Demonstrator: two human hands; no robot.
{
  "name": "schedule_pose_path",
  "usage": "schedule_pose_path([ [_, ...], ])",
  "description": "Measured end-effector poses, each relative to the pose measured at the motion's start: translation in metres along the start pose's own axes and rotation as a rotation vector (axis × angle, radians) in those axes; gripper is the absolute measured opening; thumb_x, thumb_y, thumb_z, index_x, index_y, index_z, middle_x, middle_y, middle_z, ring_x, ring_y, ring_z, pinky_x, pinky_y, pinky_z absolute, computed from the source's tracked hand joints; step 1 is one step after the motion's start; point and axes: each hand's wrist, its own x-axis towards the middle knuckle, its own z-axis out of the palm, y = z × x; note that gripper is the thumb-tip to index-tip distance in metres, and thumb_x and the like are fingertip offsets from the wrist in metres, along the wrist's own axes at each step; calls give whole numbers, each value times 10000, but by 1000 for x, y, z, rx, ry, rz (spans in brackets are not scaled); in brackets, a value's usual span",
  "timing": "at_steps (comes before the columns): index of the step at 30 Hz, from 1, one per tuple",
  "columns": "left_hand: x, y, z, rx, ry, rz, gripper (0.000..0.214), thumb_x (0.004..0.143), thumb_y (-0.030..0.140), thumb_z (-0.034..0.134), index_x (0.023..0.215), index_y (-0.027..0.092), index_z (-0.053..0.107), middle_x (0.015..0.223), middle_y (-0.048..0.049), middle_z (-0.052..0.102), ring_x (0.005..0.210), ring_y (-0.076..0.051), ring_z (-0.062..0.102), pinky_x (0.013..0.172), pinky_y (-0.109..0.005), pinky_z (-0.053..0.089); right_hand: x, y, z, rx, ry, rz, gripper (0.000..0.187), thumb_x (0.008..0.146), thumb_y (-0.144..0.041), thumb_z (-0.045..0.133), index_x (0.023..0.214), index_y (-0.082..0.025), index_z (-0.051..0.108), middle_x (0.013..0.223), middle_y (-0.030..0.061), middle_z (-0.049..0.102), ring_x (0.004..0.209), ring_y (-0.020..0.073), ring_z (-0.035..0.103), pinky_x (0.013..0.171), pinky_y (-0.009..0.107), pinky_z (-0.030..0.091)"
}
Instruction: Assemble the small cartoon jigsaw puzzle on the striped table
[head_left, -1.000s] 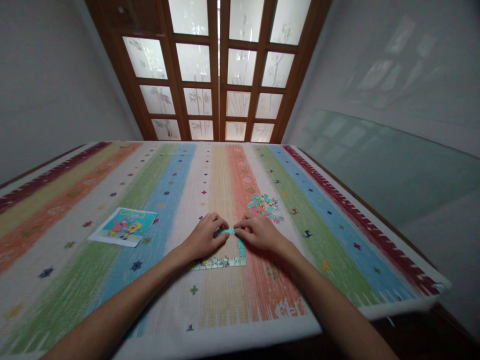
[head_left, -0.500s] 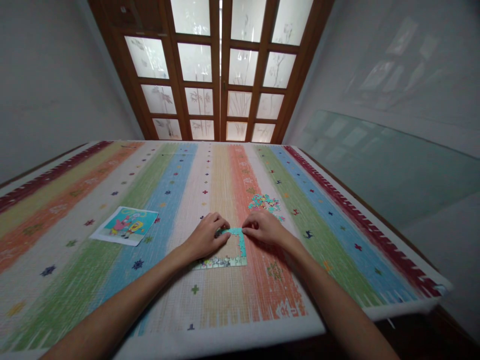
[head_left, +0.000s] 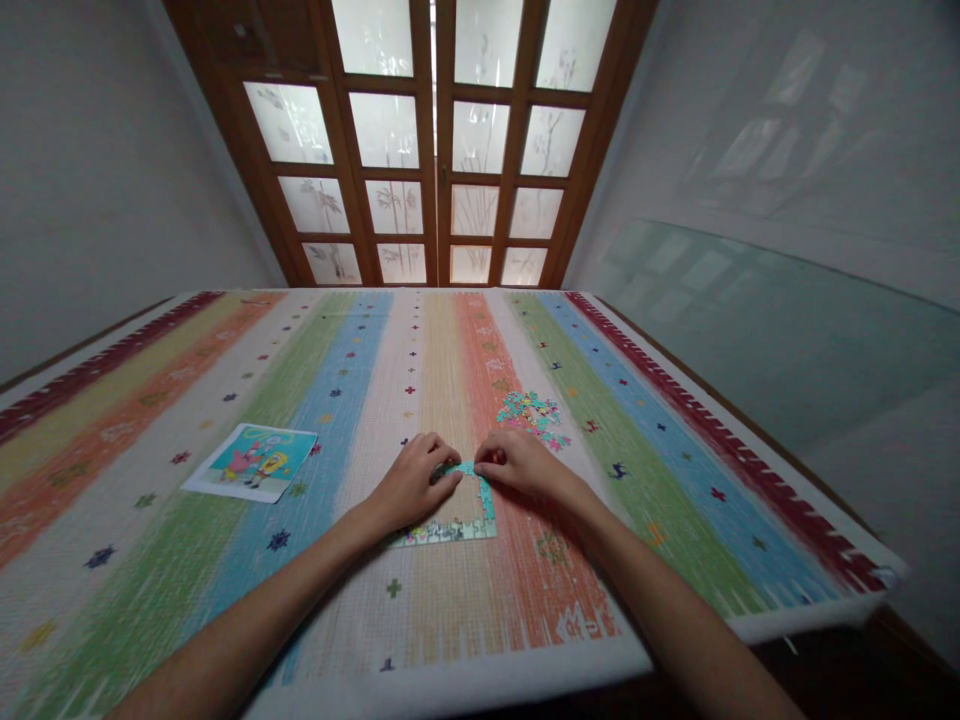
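A partly joined jigsaw puzzle lies flat on the striped tablecloth, its turquoise and pale green border pieces framing a bare middle. My left hand rests over its upper left part, thumb and forefinger closed on the border's turquoise top strip. At the upper right corner, my right hand pinches at the same strip with curled fingers. Fingertips hide the pieces they press and part of the left border. Just beyond my right hand lies a heap of loose puzzle pieces, turquoise, pink and yellow.
A printed reference picture with cartoon figures lies left of the puzzle. The striped tablecloth covers the wide table, whose near edge runs below my forearms. Wooden glazed doors stand beyond the far edge; a glass panel leans at right.
My right hand has slid slightly left along the top strip, toward my left hand. My left hand stays almost in place. The view has tipped slightly upward.
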Motion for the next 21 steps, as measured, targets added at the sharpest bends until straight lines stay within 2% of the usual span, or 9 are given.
schedule_pose_path([
  [4, 0, -1, -8, -17, -42, 16, 176, 992, 305, 530, 1022, 206, 673, 1024, -91, 669, 989, -265, 616, 904, -439, 493, -1, -1, 1, -12, 6, 1, 66, 878, -196, 736, 831, -171, 775, 773, 45, 701, 701, 151, 584, 649, 263, 383],
  [7, -1, -10, -27, -36, -58, 20, 268, 1053, 308, 408, 1126, 225, 652, 1110, -87, 705, 1028, -248, 645, 947, -432, 499, -2, -3, 0, -24, 0, 6, 56, 871, -187, 729, 824, -170, 754, 777, 42, 691, 706, 156, 583, 647, 266, 385],
  [9, -4, -19, -43, -30, -54, -9, 281, 1057, 333, 401, 1174, 238, 638, 1174, -91, 714, 1080, -264, 646, 975, -455, 490, -3, -4, -1, -27, -7, 22, 54, 860, -182, 722, 811, -179, 744, 783, 43, 687, 700, 159, 582, 633, 268, 385],
  [13, -19, -38, -68, 5, -46, -7, 251, 1017, 344, 457, 1133, 229, 648, 1135, -109, 725, 1030, -275, 658, 931, -463, 506, -2, -5, -2, -5, -22, 27, 65, 860, -178, 699, 806, -195, 731, 773, 41, 687, 675, 158, 577, 622, 273, 392],
  [16, -33, -42, -73, 26, -57, 39, 237, 999, 352, 487, 1090, 207, 650, 1029, -99, 715, 956, -259, 654, 883, -441, 511, -3, -3, -1, 12, -21, 26, 52, 852, -166, 697, 820, -193, 728, 778, 39, 690, 683, 159, 582, 635, 276, 403],
  [21, -49, -36, -66, 160, -102, 72, 271, 978, 421, 543, 1101, 209, 660, 1085, -99, 660, 988, -277, 611, 899, -451, 484, -5, 1, 2, 72, -5, 1, 38, 863, -178, 698, 870, -168, 734, 803, 47, 687, 718, 163, 593, 668, 278, 429],
])
